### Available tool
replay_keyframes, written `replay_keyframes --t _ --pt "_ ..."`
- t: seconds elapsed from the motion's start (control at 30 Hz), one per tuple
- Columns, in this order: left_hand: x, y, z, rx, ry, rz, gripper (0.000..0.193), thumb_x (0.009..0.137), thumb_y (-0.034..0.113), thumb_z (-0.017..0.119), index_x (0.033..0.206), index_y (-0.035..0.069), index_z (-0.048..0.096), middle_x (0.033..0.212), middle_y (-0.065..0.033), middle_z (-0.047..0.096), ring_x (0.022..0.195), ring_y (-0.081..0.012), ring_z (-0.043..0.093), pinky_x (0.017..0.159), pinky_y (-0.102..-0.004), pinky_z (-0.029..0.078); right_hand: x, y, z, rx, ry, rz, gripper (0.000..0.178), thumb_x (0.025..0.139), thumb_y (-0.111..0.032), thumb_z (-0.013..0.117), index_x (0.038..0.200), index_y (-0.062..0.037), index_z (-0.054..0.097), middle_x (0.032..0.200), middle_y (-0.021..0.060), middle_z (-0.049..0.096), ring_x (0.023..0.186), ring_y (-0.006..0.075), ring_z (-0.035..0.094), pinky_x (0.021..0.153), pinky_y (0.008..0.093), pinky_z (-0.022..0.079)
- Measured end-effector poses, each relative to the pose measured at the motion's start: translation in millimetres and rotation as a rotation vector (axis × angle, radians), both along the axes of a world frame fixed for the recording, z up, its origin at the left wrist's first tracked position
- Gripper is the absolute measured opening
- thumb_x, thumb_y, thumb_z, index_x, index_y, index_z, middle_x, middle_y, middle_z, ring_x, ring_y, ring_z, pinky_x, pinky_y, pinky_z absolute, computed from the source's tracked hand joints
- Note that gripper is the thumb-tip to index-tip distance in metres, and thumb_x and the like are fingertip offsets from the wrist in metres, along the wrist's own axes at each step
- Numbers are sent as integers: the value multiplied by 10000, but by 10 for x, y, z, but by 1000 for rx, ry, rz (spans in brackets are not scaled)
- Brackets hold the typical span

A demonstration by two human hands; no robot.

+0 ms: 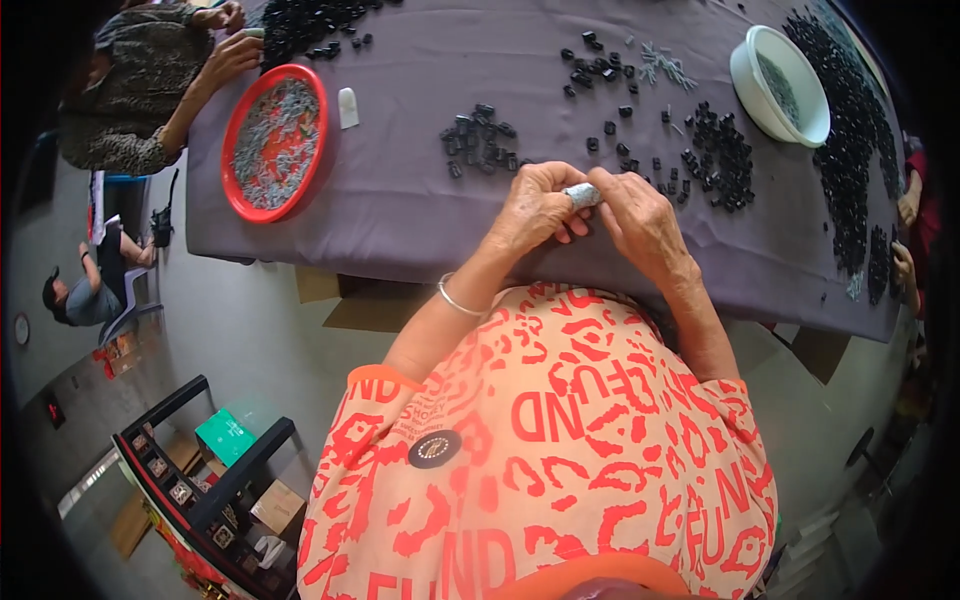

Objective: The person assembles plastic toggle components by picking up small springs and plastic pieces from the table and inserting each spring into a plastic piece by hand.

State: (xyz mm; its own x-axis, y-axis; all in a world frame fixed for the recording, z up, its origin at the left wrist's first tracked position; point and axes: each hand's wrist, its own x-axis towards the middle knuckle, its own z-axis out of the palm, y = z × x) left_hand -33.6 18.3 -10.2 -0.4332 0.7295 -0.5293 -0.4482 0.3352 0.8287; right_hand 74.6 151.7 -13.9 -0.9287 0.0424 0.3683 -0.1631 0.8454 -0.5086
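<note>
Bare purple cloth [400, 190] opens to your left; ahead, black part clusters [480, 140] crowd in, the white bowl [775, 85] blocks far right.

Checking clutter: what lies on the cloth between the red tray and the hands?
A small cluster of black parts, in the head view, between the red tray and the hands.
</note>
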Motion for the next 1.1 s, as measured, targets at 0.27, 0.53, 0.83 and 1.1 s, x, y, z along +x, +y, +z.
replay_keyframes --t 0.27,0.53,0.83,1.1 --pt "-33 22 70 -33 -63 3 183 802 25 586 977 -24 609 815 -83 646 627 -98 617 481 -190 476 0 23 53 12 -77 6 400 707 84 577 1095 13 510 854 145 578 788 308 573 684 372 477" --pt "10 -29 -54 204 224 59 208 712 37 645 907 -29 616 802 -89 630 715 -154 616 597 -269 497 -363 -226 214 -126 193 62 391 734 -184 657 1079 -27 558 1006 118 606 948 299 584 861 382 463" --pt "40 -151 -607 283 524 226 253 774 169 656 938 -17 608 998 -83 603 967 -198 568 763 -304 486 -454 -256 -49 -234 16 159 454 851 -410 479 1163 -90 554 1128 87 597 1062 243 556 943 390 413" --pt "-2 -119 -420 170 625 38 221 781 123 628 948 -21 612 934 -93 615 869 -183 596 705 -291 498 -433 -186 -106 -315 90 148 410 817 -374 544 1106 -85 568 1070 103 604 1017 278 553 918 409 399"
